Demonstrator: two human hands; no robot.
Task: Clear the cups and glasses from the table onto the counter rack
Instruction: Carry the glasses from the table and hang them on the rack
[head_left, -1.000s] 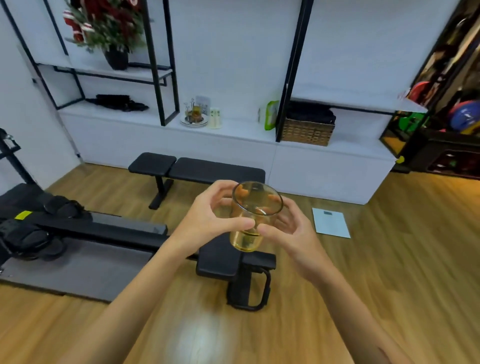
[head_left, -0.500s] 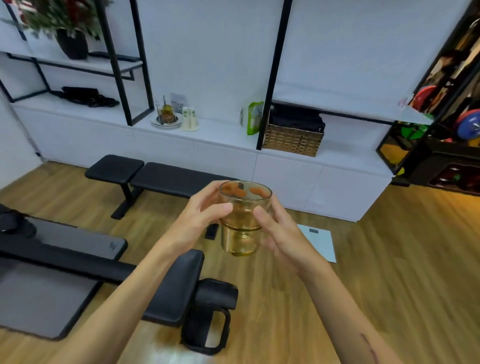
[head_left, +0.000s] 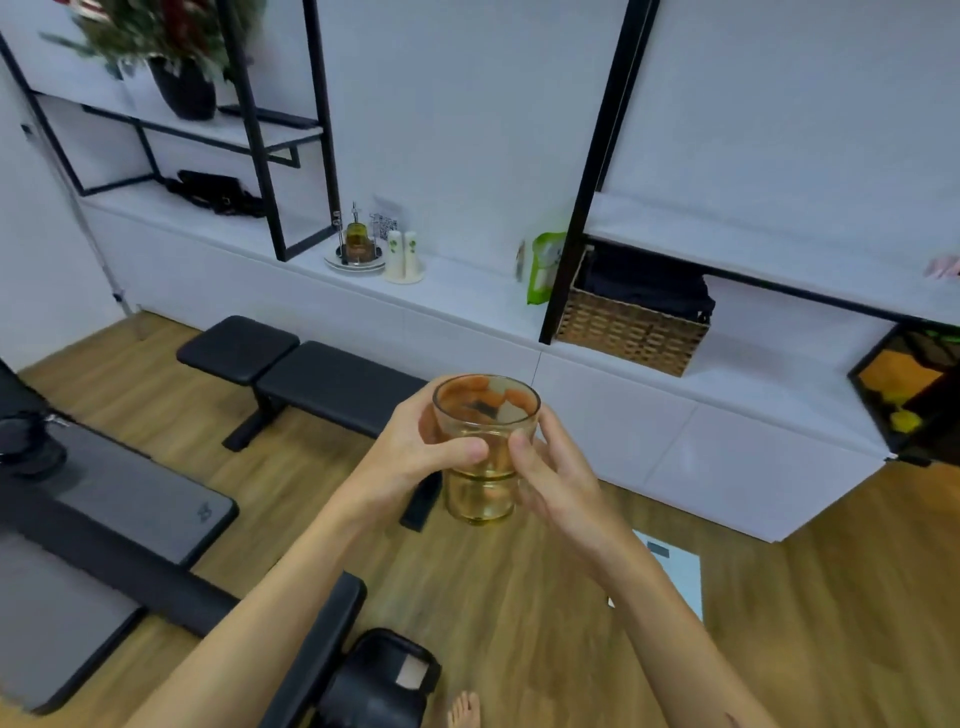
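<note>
An amber-tinted glass (head_left: 483, 488) is held upright in front of me, above the wooden floor. My left hand (head_left: 410, 457) wraps its left side with the thumb across the front. My right hand (head_left: 556, 478) grips its right side in the same way. On the white counter (head_left: 467, 296) at the back stands a round cup rack (head_left: 356, 249) on a plate, with an amber glass in it. The table is out of view.
A black weight bench (head_left: 311, 374) stands between me and the counter. Black exercise equipment (head_left: 130, 519) lies low at the left. Two white bottles (head_left: 402, 257), a green packet (head_left: 543, 267) and a wicker basket (head_left: 628, 327) sit on the counter. A white scale (head_left: 675, 569) lies on the floor.
The counter and rack have drawn closer and larger as I walked forward. Both hands keep the same hold on the glass.
</note>
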